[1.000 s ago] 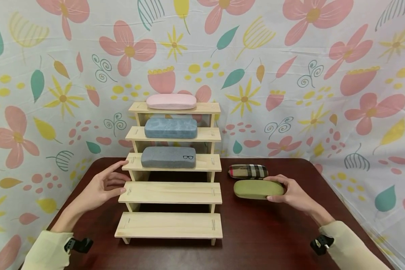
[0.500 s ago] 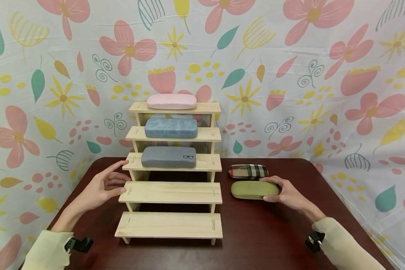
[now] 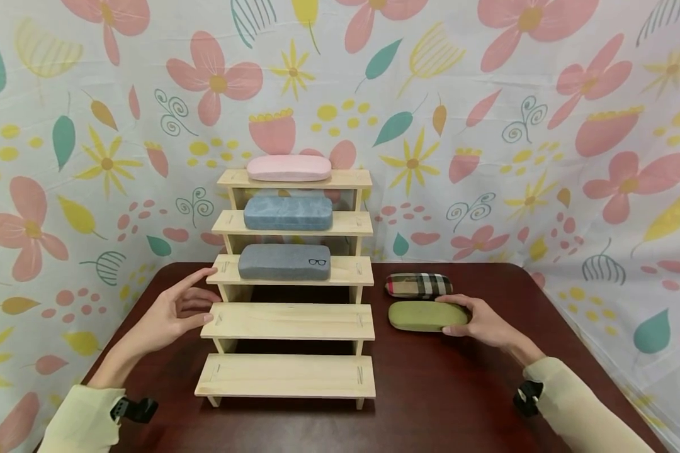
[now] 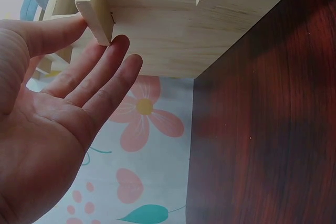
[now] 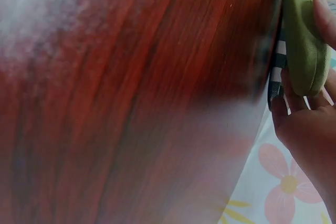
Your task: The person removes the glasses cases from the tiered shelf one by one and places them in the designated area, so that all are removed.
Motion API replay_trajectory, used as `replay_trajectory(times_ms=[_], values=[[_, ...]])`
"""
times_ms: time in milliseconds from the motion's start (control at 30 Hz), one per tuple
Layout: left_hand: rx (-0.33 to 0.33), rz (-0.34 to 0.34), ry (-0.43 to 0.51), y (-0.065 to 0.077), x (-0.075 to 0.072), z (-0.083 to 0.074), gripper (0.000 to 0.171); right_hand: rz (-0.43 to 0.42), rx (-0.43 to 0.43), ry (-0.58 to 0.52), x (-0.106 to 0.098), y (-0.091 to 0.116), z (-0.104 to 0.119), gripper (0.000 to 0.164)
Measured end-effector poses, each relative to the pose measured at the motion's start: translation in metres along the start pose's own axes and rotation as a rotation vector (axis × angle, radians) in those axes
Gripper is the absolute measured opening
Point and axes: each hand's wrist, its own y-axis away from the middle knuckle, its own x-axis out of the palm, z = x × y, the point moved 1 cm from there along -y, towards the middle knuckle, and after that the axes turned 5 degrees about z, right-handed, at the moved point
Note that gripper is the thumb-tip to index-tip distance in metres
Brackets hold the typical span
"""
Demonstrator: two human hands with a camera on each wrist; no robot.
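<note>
Olive-green case, held in the right hand; five-tier wooden rack alongside.
Case: long, rounded ends; lies to the right of the rack, just in front of a plaid case; whether its underside touches the table cannot be told. Right grip: thumb and fingers pinching the olive-green case by its right end. Left grip: left hand at the rack's left side, fingers loosely extended, fingertips against the ends of the middle tier and the one below. Rack contents, from top: pink case, first tier; marbled blue case, second; grey case with spectacles motif, third. Backdrop: floral cloth.
</note>
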Motion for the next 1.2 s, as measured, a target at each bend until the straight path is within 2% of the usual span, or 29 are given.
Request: replay_trajectory(times_ms=[400,733,967,1200], values=[[-0.018,-0.004,0.010,0.001,0.000,0.001,0.085,0.031,0.030,0.040,-0.004,-0.007,-0.006,0.069],[-0.027,-0.009,-0.016,0.000,0.000,0.000,0.084,0.012,0.021,0.100,-0.004,-0.007,-0.012,0.071],[-0.008,-0.010,-0.012,0.000,0.001,0.000,0.084,-0.002,0.005,0.126,-0.008,-0.003,-0.012,0.070],[-0.004,-0.012,-0.012,0.000,0.001,0.001,0.084,-0.039,0.021,0.090,-0.012,0.002,-0.012,0.066]])
